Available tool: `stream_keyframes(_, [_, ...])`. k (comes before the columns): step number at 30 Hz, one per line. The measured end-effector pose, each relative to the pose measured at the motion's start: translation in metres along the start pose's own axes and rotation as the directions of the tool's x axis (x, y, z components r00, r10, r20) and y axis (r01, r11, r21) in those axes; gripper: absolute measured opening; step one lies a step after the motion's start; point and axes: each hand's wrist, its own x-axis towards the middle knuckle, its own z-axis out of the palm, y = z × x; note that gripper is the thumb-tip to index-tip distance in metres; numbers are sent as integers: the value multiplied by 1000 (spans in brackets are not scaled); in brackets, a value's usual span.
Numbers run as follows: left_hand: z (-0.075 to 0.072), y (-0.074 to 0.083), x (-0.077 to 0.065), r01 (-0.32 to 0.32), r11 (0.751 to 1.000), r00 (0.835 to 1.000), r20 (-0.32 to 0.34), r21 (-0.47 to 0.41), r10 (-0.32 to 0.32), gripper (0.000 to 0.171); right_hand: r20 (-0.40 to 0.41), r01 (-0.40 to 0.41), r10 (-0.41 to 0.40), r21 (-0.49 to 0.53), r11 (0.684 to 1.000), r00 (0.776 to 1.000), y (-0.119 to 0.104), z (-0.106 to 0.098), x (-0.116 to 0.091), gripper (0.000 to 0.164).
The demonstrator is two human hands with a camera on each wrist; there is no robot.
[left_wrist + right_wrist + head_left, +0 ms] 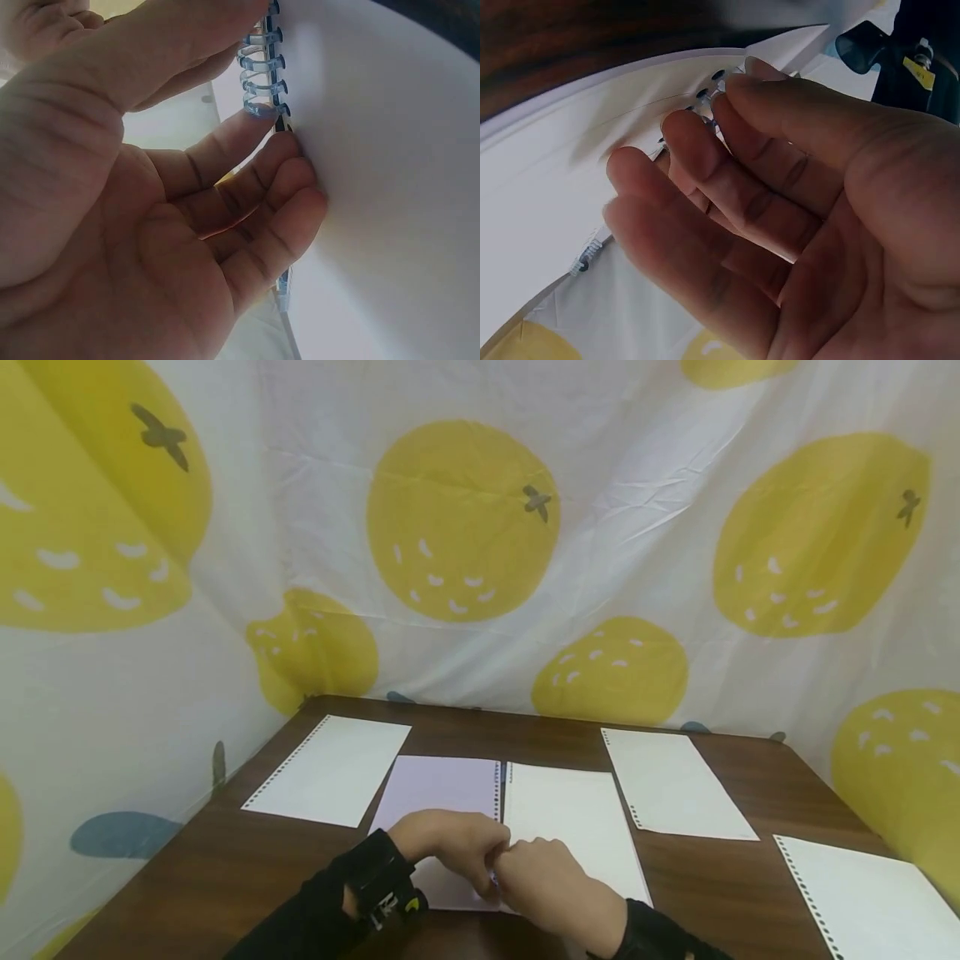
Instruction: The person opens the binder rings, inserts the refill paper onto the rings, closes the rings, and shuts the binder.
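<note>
A loose-leaf ring notebook lies open on the table, with a lilac cover [442, 785] on the left and white pages [566, 818] on the right. My left hand [461, 847] and right hand [551, 885] meet over the near end of its spine. In the left wrist view, clear plastic rings [262, 64] run through the punched holes; the left thumb and fingers pinch around them. The right thumb and fingertips grip the rings [703, 94] near the page edge. In the head view the hands cover the rings there.
Around the notebook on the dark wooden table [187, 877] lie loose punched sheets: a left sheet [330, 768], a back right sheet [675, 785] and a front right sheet [873, 893]. A lemon-print curtain [465, 677] hangs behind and along the sides.
</note>
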Motion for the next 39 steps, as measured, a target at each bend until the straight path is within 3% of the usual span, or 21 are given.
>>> stream_keyframes(13, [0,-1,0,-18,1000,1000,10,-14,19,29,-9,3,-4,-65,998,1000,-4,4,0,17])
stream_keyframes(20, [1,-5,0,-28,1000,1000,2,-7,28,31,-47,7,-11,-82,997,999,-4,4,1,22])
stream_keyframes(32, [-1,-8,2,-42,999,999,17,-32,43,31,-8,27,-28,-81,996,1000,-4,0,3,18])
stream_keyframes(39, [0,-9,2,-40,998,999,20,-42,40,29,-37,44,-48,-106,993,998,-2,2,1,23])
